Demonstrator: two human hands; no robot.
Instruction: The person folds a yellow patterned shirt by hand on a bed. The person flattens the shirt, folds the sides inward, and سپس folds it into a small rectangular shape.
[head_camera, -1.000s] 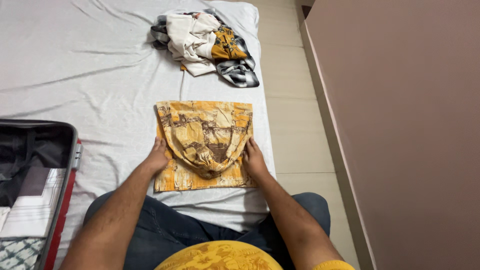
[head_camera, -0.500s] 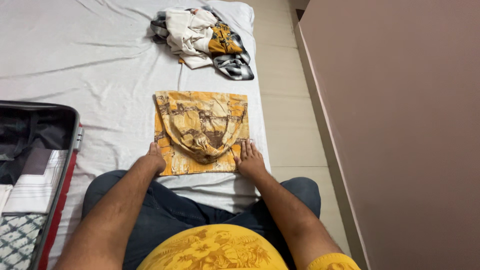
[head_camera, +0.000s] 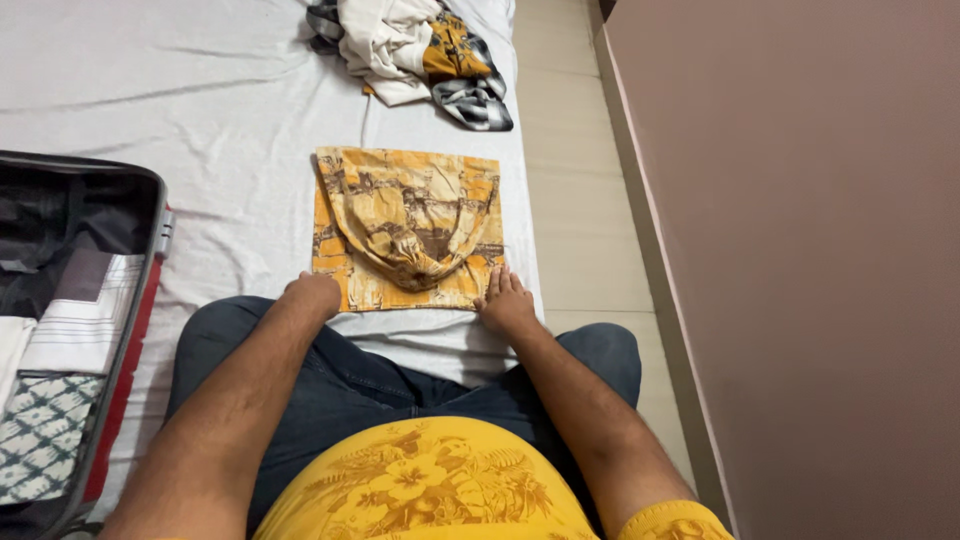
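Observation:
A folded yellow and brown patterned garment (head_camera: 405, 225) lies flat on the white bedsheet (head_camera: 220, 110) in front of my knees. My left hand (head_camera: 312, 295) is at its near left corner, fingers curled in around the edge. At the near right corner my right hand (head_camera: 505, 300) rests with its fingers stretched flat, their tips on the cloth. My legs in dark jeans (head_camera: 400, 385) sit just behind both hands.
A pile of loose clothes (head_camera: 415, 50), white, checked and yellow, lies at the bed's far end. An open suitcase (head_camera: 152, 290) with folded cloths inside stands at my left. Tiled floor (head_camera: 585, 200) and a brown wall panel (head_camera: 800, 250) run along the right.
Both hands have slid back along the garment's sides to its near corners. The left hand's fingers have curled in. The view has tipped down toward my lap.

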